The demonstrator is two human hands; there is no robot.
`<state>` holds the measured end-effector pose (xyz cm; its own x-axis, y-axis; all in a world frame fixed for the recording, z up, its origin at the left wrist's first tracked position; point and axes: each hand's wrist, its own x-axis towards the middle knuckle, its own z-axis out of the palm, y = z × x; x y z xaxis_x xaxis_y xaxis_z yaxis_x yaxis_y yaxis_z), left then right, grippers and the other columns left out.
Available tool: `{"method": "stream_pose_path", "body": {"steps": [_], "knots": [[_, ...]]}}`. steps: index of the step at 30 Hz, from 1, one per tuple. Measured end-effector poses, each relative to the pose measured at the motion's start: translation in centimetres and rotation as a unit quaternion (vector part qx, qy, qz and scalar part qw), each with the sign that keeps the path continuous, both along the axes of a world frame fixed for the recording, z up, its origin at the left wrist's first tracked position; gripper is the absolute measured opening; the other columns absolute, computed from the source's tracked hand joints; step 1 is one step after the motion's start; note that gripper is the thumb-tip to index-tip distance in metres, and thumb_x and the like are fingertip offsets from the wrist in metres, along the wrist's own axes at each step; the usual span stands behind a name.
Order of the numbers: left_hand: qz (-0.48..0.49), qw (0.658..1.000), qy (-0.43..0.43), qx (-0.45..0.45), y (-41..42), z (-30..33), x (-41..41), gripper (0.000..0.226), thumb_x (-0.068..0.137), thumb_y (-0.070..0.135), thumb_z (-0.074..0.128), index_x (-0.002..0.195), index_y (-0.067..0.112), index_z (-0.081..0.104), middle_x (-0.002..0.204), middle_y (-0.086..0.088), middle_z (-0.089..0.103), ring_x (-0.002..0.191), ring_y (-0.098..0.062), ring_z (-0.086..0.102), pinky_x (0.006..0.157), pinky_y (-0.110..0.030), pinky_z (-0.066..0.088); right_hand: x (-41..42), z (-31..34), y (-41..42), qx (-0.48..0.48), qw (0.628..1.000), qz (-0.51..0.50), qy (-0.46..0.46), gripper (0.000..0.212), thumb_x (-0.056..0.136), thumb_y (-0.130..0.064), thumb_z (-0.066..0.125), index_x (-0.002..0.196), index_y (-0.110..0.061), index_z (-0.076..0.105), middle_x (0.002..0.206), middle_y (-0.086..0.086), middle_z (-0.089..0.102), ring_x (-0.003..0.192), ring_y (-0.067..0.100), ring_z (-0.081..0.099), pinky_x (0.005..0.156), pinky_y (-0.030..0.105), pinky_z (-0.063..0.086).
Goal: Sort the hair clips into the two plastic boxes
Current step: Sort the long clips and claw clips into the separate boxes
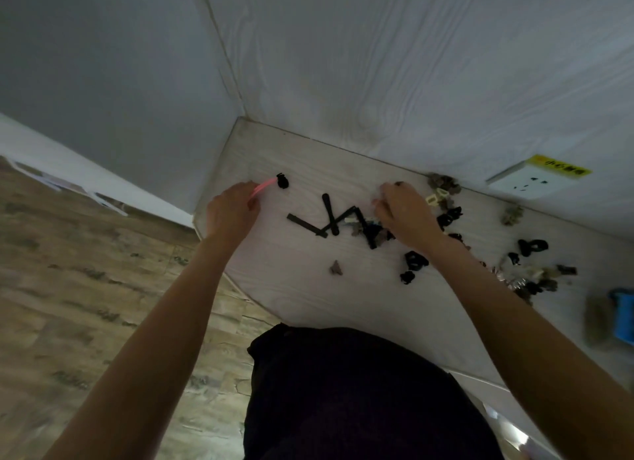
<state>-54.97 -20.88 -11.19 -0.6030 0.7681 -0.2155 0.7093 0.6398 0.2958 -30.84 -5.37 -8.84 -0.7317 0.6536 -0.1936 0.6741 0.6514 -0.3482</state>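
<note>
My left hand [230,209] pinches a long pink clip [263,188] with a black end piece [282,181] over the far left of the white table [291,288]. My right hand [403,212] reaches palm down into a heap of hair clips, fingers curled over small pieces; what it holds is hidden. Long black clips [327,216] lie crossed between the hands. Black claw clips [413,264] sit near my right wrist, and a small brown clip [336,268] lies alone. More mixed clips [535,277] are scattered to the right. No plastic box is clearly visible.
The table stands in a corner of white wood-grain walls. A wall socket [528,183] with a yellow label sits at the right. A blue object [622,315] and a blurred brown thing lie at the right edge. Wood-pattern floor lies to the left.
</note>
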Motion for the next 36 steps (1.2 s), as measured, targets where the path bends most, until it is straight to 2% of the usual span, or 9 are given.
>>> {"method": "stream_pose_path", "body": {"steps": [6, 11, 14, 17, 20, 24, 27, 32, 36], "knots": [[-0.105, 0.993, -0.048, -0.008, 0.3, -1.5, 0.1, 0.029, 0.094, 0.028, 0.048, 0.121, 0.022, 0.057, 0.116, -0.004, 0.062, 0.105, -0.026, 0.057, 0.082, -0.035, 0.042, 0.3, -1.1, -3.4, -0.018, 0.998, 0.032, -0.053, 0.03, 0.095, -0.028, 0.047, 0.112, -0.005, 0.053, 0.103, 0.015, 0.061, 0.099, 0.029, 0.051, 0.079, 0.036, 0.039], [-0.201, 0.969, -0.143, -0.003, -0.7, -1.8, 2.2, 0.037, 0.086, 0.038, 0.049, 0.118, 0.025, 0.061, 0.113, -0.001, 0.065, 0.103, -0.024, 0.06, 0.082, -0.029, 0.041, 2.4, -1.3, -2.9, -0.031, 0.996, -0.016, -0.08, 0.044, 0.092, -0.036, 0.051, 0.129, -0.013, 0.046, 0.107, 0.013, 0.059, 0.1, 0.028, 0.052, 0.072, 0.032, 0.036], [-0.099, 0.98, -0.157, 0.078, -1.0, -1.2, 3.1, 0.037, 0.084, 0.038, 0.052, 0.117, 0.023, 0.059, 0.089, -0.003, 0.066, 0.08, -0.023, 0.062, 0.069, -0.025, 0.039, 3.3, -1.1, -2.7, -0.057, 0.994, -0.08, -0.045, 0.04, 0.09, -0.042, 0.053, 0.115, -0.01, 0.052, 0.09, 0.013, 0.056, 0.086, 0.029, 0.054, 0.065, 0.032, 0.037], [-0.008, 0.991, -0.111, 0.077, 0.2, -0.7, 3.7, 0.026, 0.087, 0.041, 0.056, 0.096, 0.017, 0.055, 0.071, 0.002, 0.053, 0.065, -0.02, 0.053, 0.062, -0.027, 0.035, 3.0, -1.0, -2.2, -0.046, 0.987, -0.143, -0.048, 0.036, 0.09, -0.043, 0.051, 0.097, -0.008, 0.051, 0.079, 0.009, 0.049, 0.08, 0.029, 0.053, 0.062, 0.03, 0.032], [-0.014, 0.996, -0.091, -0.021, 1.7, -0.6, 3.9, 0.035, 0.083, 0.046, 0.06, 0.094, 0.014, 0.051, 0.087, -0.006, 0.057, 0.08, -0.025, 0.056, 0.068, -0.03, 0.038, 1.7, -1.2, -2.3, -0.051, 0.984, -0.12, -0.122, 0.046, 0.09, -0.048, 0.049, 0.111, -0.007, 0.05, 0.099, 0.015, 0.06, 0.096, 0.03, 0.055, 0.07, 0.033, 0.04], [-0.014, 0.995, -0.089, -0.041, 2.3, -0.8, 3.9, 0.03, 0.085, 0.035, 0.058, 0.099, 0.01, 0.053, 0.099, -0.012, 0.061, 0.089, -0.03, 0.058, 0.068, -0.03, 0.037, 0.5, -1.0, -2.8, -0.048, 0.983, -0.104, -0.141, 0.044, 0.094, -0.037, 0.046, 0.128, -0.008, 0.047, 0.116, 0.016, 0.06, 0.106, 0.031, 0.056, 0.078, 0.035, 0.045], [-0.026, 0.996, -0.085, -0.031, 1.8, -1.1, 4.0, 0.025, 0.088, 0.033, 0.054, 0.097, 0.01, 0.054, 0.099, -0.011, 0.058, 0.087, -0.029, 0.056, 0.068, -0.03, 0.036, 0.8, -0.8, -2.8, -0.082, 0.986, -0.14, -0.048, 0.026, 0.093, -0.028, 0.05, 0.104, -0.006, 0.057, 0.09, 0.011, 0.062, 0.088, 0.028, 0.057, 0.067, 0.031, 0.037], [-0.126, 0.987, -0.029, 0.093, 0.1, -1.0, 4.4, 0.02, 0.089, 0.024, 0.051, 0.097, 0.007, 0.058, 0.093, -0.01, 0.056, 0.081, -0.026, 0.055, 0.061, -0.031, 0.039, 2.0, 0.4, -1.8, -0.092, 0.981, -0.163, 0.054, 0.029, 0.096, -0.02, 0.045, 0.07, -0.012, 0.034, 0.058, -0.002, 0.033, 0.053, 0.016, 0.032, 0.05, 0.033, 0.022], [-0.262, 0.961, 0.026, 0.087, 0.2, -1.0, 6.1, 0.03, 0.083, 0.03, 0.041, 0.094, 0.014, 0.063, 0.083, -0.005, 0.063, 0.083, -0.026, 0.059, 0.05, -0.028, 0.045, 0.8, 0.8, -0.6, -0.103, 0.988, -0.112, 0.038, 0.021, 0.097, -0.02, 0.042, 0.08, -0.008, 0.037, 0.06, -0.004, 0.033, 0.06, 0.022, 0.037, 0.057, 0.031, 0.024]]}}
